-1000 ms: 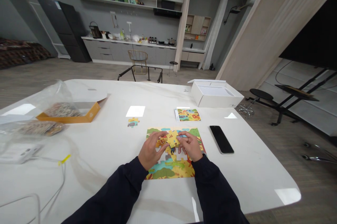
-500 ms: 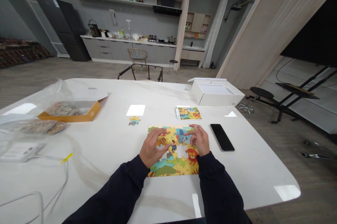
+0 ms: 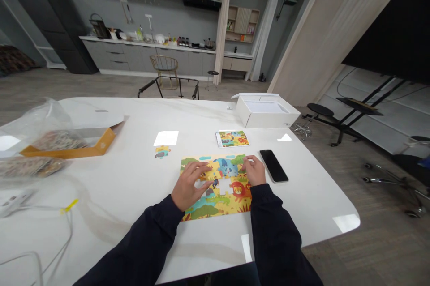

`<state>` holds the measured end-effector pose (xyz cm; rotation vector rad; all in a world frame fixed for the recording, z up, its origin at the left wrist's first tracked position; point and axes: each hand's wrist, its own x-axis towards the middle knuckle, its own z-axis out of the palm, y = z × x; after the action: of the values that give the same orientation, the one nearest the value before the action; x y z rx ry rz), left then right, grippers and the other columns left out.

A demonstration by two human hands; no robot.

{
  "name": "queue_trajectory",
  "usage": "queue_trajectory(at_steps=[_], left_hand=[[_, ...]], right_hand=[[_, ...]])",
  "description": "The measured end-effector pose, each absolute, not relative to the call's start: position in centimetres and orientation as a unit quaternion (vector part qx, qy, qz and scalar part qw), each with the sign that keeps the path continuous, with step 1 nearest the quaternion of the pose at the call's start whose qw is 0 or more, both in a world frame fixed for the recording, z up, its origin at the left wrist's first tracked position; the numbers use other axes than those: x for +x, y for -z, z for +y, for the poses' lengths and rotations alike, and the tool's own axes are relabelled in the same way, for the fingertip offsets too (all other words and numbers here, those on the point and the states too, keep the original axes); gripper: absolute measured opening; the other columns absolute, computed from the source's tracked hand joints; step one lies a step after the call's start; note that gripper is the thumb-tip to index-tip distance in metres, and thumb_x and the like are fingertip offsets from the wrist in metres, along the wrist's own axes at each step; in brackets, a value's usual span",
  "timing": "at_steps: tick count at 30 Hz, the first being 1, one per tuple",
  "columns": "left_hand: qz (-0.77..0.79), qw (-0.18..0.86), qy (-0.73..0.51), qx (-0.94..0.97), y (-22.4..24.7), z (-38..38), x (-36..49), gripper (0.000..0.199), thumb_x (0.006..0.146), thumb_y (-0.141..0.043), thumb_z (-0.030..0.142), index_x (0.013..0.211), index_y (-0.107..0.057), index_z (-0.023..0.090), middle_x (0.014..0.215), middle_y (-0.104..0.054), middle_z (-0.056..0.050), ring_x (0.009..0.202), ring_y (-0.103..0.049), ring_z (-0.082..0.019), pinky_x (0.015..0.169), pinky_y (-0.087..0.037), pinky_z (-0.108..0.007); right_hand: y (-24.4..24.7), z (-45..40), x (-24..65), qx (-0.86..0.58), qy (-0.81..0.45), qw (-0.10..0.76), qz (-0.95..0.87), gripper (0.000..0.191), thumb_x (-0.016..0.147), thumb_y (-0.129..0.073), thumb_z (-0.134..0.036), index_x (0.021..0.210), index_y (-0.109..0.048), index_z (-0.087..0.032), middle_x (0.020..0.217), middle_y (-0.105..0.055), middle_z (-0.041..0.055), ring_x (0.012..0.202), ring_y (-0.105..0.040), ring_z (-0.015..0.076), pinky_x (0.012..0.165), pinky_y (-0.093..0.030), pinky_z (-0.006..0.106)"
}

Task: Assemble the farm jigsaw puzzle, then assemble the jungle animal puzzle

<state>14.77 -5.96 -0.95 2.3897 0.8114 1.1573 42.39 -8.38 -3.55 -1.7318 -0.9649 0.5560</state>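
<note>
A colourful animal jigsaw puzzle [image 3: 204, 211] lies on the white table, with a gap left of the red lion. My left hand [image 3: 190, 185] rests over its left part, thumb and fingers apart, holding nothing I can see. At the puzzle's upper right edge, my right hand [image 3: 254, 171] has its fingers pressed together; what they hold, if anything, is too small to make out. One loose puzzle piece [image 3: 162, 152] lies beyond the puzzle to the left. Behind the puzzle is a small picture card [image 3: 232, 138] showing the same animals.
A black phone [image 3: 273, 166] lies right of my right hand. An open white box [image 3: 267, 113] stands at the back. On the left are an orange box [image 3: 104, 143], plastic bags of pieces [image 3: 32, 167] and a white cable [image 3: 71, 228].
My right hand has shifted from over the blue elephant to the puzzle's right edge, and its fingers have closed. My left hand stays over the left part. The view has turned slightly right.
</note>
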Motion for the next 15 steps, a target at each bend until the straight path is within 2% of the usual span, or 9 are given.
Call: queue_trajectory(at_steps=[7, 15], left_hand=[[0.257, 0.223, -0.257, 0.905, 1.8, -7.3, 17.3, 0.022, 0.093, -0.07, 0.036, 0.112, -0.078, 0.032, 0.119, -0.064, -0.009, 0.117, -0.058, -0.028, 0.101, -0.051, -0.047], [0.248, 0.196, -0.239, 0.918, 2.3, -7.7, 18.2, 0.022, 0.092, -0.069, 0.032, 0.111, -0.079, 0.036, 0.121, -0.066, -0.009, 0.114, -0.055, -0.029, 0.1, -0.052, -0.05]], right_hand=[[4.1, -8.1, 42.1, -0.76, -0.212, 0.433, -0.436, 0.019, 0.086, -0.055, -0.043, 0.083, -0.061, -0.026, 0.057, -0.07, -0.0031, 0.06, -0.069, 0.0211, 0.062, -0.051, 0.029], [4.4, -8.1, 42.1, -0.769, -0.205, 0.415, -0.44, 0.021, 0.087, -0.053, -0.045, 0.084, -0.062, -0.026, 0.059, -0.07, -0.0038, 0.061, -0.069, 0.0197, 0.057, -0.049, 0.027]])
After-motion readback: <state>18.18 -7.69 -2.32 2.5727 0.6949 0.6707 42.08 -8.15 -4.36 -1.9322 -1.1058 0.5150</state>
